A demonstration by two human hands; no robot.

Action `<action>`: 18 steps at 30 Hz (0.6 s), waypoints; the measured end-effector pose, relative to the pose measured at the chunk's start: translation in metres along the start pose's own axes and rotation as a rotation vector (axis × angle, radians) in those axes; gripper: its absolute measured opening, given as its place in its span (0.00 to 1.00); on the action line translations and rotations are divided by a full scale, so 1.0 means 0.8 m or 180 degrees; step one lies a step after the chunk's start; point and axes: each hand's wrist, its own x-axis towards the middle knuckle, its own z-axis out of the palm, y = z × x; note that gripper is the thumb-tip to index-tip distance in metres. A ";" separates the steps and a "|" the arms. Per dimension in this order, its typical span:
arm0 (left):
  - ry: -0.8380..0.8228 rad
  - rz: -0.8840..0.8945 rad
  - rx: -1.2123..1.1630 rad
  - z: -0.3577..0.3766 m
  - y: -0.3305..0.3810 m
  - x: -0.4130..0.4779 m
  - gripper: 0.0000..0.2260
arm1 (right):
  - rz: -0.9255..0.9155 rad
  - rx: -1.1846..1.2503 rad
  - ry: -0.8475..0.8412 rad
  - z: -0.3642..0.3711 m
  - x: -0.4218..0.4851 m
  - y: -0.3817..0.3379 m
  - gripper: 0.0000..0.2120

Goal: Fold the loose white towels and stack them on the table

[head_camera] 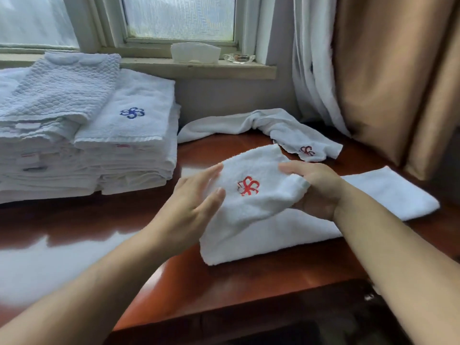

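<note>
I see a big red-brown table [249, 282] that fills the low part of my view. On the right a tan curtain [398, 70] hangs down, with a thin white curtain [311, 70] beside it. At the back is a window [179, 16].

On the left side of the table stands a tall pile of folded towels [87, 158]. The top towel on its right side has a blue flower [132, 113] sewn on it.

The long white towel [273, 235] I am working on lies in the middle of the table and runs off to the right. Its near end is lifted and bent back over the rest. Behind it, close to the wall, a loose towel [249, 123] lies crumpled on the table and is not folded.

My right hand [316, 188] grips the lifted end, thumb on top and fingers curled under the cloth. My left hand [196, 197] is flat and wide, with straight fingers that touch the left edge of that same end.

On the window sill sit a white tub [195, 52] and, just beside it, a small glass dish [239, 58].

A red flower [248, 186] shows on the lifted end, between my two hands.
</note>
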 end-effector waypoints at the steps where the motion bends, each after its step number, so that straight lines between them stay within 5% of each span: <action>1: -0.0115 0.0023 0.0057 0.009 0.007 0.009 0.30 | -0.0054 0.0021 0.0018 -0.021 -0.005 -0.006 0.16; 7: -0.0502 0.0461 0.0568 0.085 0.063 0.072 0.32 | -0.0243 -0.0320 0.0621 -0.152 -0.041 -0.033 0.19; 18: -0.0955 0.0812 0.1157 0.192 0.111 0.137 0.34 | 0.0364 -0.1500 0.2658 -0.318 -0.057 -0.037 0.11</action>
